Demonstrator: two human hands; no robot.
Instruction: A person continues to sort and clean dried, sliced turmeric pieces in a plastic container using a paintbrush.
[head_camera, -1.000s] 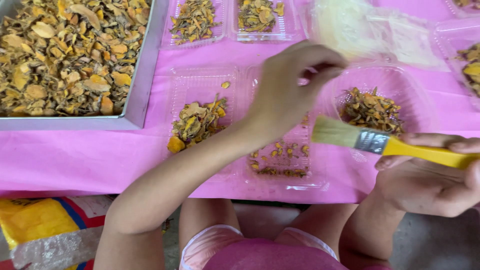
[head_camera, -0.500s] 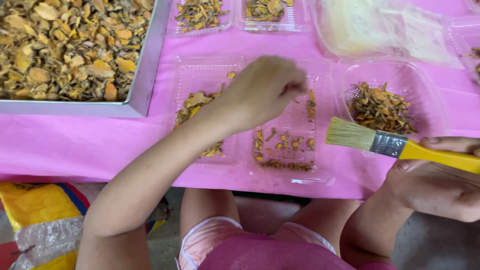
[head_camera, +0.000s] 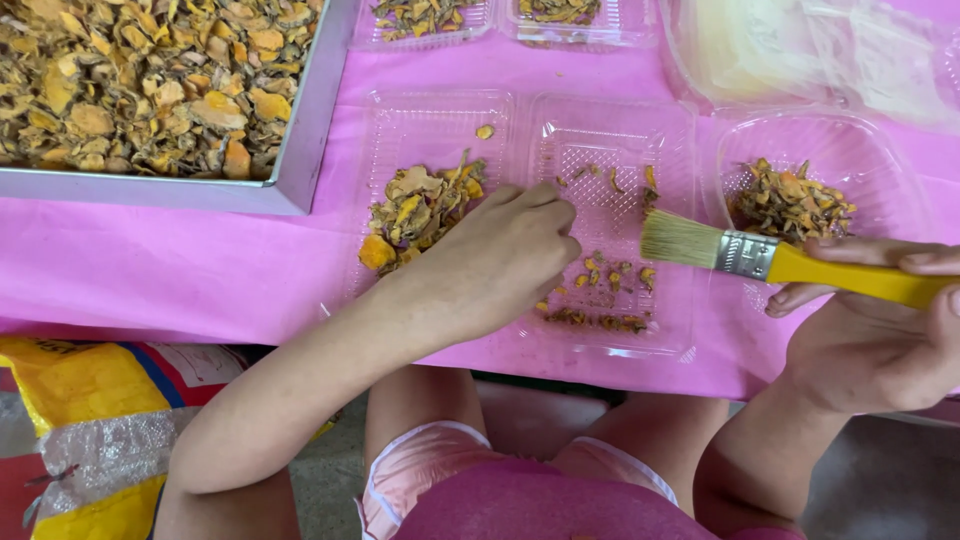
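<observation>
Our right hand (head_camera: 880, 330) grips the yellow-handled brush (head_camera: 790, 262), bristles hovering over the right half of the clear hinged container (head_camera: 530, 130). Our left hand (head_camera: 505, 260) rests across its middle, fingers curled narrow among the scraps; whether they pinch any, we cannot tell. Dried orange slices (head_camera: 420, 205) lie in its left half

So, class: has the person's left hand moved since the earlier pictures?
Yes. The left hand has dropped from above the clear hinged plastic tray to its near half, toward the person.
</observation>
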